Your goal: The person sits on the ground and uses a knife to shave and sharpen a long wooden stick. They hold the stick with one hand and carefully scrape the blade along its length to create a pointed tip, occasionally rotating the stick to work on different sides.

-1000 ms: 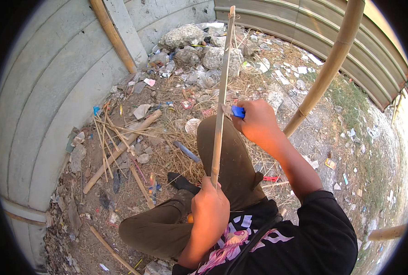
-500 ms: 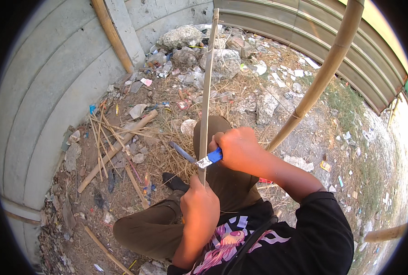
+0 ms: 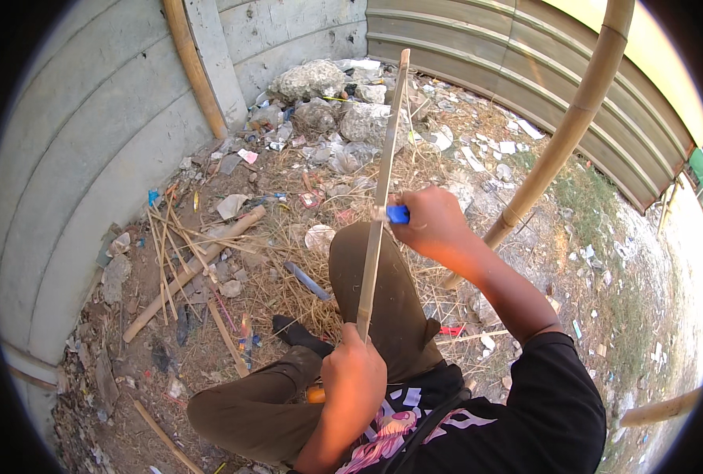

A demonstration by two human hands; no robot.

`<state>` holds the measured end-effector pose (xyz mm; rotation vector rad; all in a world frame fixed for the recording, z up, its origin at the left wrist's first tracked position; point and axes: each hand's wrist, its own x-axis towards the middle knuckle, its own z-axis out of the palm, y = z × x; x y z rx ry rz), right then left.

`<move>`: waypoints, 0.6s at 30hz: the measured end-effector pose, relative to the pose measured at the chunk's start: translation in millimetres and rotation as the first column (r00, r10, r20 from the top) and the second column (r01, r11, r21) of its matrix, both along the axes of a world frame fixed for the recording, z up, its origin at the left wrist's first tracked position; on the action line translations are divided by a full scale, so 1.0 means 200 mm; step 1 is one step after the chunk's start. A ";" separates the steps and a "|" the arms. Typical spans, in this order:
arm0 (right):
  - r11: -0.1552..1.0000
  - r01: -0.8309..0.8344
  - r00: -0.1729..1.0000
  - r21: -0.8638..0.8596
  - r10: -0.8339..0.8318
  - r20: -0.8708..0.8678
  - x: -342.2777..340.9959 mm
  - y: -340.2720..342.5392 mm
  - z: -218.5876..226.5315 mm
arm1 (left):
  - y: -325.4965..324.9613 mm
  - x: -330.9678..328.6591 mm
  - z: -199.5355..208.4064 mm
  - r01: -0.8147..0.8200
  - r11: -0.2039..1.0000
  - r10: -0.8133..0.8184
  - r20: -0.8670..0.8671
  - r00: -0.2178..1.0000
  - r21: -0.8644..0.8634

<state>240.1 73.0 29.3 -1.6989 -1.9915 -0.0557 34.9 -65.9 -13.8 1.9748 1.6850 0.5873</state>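
Note:
A long, flat bamboo strip [image 3: 388,158] slants upward in front of me, its top leaning slightly right. My left hand [image 3: 354,371] is closed around its lower end, close to my lap. Partway up the strip, my right hand [image 3: 433,224] grips a small blue-handled tool [image 3: 398,214]. The tool's pale front part touches the strip; its exact kind is hard to make out. Behind the strip is my bent right knee. On the ground left of that knee lies a long grey blade [image 3: 307,280], apart from both hands.
Thin sticks [image 3: 164,257] rest over a thicker bamboo pole [image 3: 193,272] on the left. A bamboo post [image 3: 561,138] slants up at the right. Rocks [image 3: 312,82] and litter lie before the concrete wall [image 3: 106,158] and metal fence [image 3: 517,47].
My right hand and the blue-handled tool have moved up the strip, away from my left hand. The strip's top has shifted right and lower in view.

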 end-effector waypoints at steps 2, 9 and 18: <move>0.971 -0.202 0.972 -0.126 0.214 0.096 -0.07 -0.22 -0.16 | 0.01 0.01 0.01 -0.021 0.998 0.023 0.032 0.999 -0.062; 0.994 -0.057 0.991 -0.090 0.067 0.117 -0.07 -0.18 -0.11 | -0.02 0.01 0.01 -0.043 0.996 0.046 0.028 0.999 -0.072; 0.972 0.231 0.969 0.043 -0.233 0.076 0.15 0.33 0.11 | -0.03 0.01 -0.04 0.018 0.998 -0.011 -0.111 0.994 0.067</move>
